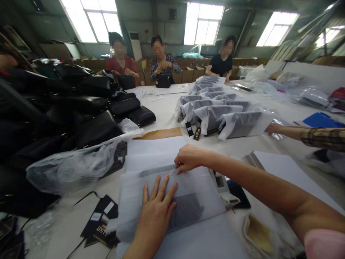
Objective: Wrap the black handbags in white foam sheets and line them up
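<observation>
My left hand (157, 207) lies flat with fingers spread on a dark purse wrapped in thin white foam sheet (185, 205), on the white table in front of me. My right hand (188, 158) is closed in a pinch on the far edge of the foam wrap, just above the left fingertips. More white sheets (153, 149) lie under and beyond the wrapped purse. A tape dispenser (222, 181) sits just right of the wrap, under my right forearm.
A heap of black handbags (88, 108) and a clear plastic bag (72, 167) fill the left. Wrapped purses (221, 111) are stacked ahead. Black hang tags (104, 221) lie lower left. A co-worker's hand (273, 128) reaches in from the right; three people sit at the far end.
</observation>
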Tool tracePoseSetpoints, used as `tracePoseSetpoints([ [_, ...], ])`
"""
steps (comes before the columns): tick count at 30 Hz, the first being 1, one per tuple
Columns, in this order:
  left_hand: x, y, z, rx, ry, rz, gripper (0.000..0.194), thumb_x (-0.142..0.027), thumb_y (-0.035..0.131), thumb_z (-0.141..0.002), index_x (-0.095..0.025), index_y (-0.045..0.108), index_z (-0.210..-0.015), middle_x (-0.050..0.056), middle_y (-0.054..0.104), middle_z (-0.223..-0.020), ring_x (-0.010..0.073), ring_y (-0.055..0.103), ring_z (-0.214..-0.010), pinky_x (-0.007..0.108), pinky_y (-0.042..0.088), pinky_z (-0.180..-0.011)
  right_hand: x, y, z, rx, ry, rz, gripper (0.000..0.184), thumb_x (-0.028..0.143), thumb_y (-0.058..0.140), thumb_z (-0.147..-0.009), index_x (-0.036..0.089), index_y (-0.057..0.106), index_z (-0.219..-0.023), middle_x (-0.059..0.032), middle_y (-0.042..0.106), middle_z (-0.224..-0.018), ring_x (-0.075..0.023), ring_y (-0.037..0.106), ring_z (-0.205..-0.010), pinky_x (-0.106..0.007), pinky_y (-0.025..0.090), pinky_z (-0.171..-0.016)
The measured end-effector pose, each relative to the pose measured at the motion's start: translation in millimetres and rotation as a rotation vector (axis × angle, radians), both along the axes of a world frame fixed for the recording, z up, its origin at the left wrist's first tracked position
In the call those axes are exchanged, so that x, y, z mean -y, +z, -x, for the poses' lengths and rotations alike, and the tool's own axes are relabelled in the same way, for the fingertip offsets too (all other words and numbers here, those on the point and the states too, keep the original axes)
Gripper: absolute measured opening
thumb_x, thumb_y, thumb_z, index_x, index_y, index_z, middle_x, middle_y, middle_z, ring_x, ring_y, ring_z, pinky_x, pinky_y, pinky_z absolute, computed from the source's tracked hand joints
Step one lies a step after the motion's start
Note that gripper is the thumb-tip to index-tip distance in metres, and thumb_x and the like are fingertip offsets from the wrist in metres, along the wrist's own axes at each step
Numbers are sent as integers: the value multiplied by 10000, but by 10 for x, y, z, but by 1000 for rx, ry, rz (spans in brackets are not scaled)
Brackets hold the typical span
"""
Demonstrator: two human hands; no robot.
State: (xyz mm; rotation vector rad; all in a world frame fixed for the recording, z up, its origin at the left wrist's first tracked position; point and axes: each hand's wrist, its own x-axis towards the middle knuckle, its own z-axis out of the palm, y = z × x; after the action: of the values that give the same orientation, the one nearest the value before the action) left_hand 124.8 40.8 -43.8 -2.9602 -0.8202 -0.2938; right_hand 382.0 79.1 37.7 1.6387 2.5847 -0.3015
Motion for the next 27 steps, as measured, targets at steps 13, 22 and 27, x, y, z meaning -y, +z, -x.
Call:
tracePoseSetpoints([
  [13, 14, 102, 5, 8, 11, 61, 512, -261, 520, -951, -362, 434, -1445, 28, 339, -1579, 344, 304, -1453, 676, 358, -1081, 555, -193, -567, -247, -767, -172, 201, 416, 666, -834, 236, 723, -906, -42, 748, -836, -202, 653, -744, -286, 416, -670],
  [22, 30, 101, 20, 17, 7, 58, 468, -296, 463, -980, -336, 442, -1446, 39, 336, -1581, 331, 286, -1463, 673, 318, -1099, 2212, -499, -277, -653, -1210, -419, 349, 546, 679, -751, 259, 772, -926, -78, 665, -1273, -311, 575, -1213, -434, 384, -1078],
  [27, 34, 101, 27, 18, 2, 61, 458, -319, 441, -989, -337, 441, -1446, 37, 325, -1587, 325, 275, -1468, 666, 313, -1101, 2371, -707, -19, -1152, -1387, -213, 433, 637, 718, -677, 253, 805, -857, -86, 539, -1439, -336, 455, -1350, -466, 259, -1165],
])
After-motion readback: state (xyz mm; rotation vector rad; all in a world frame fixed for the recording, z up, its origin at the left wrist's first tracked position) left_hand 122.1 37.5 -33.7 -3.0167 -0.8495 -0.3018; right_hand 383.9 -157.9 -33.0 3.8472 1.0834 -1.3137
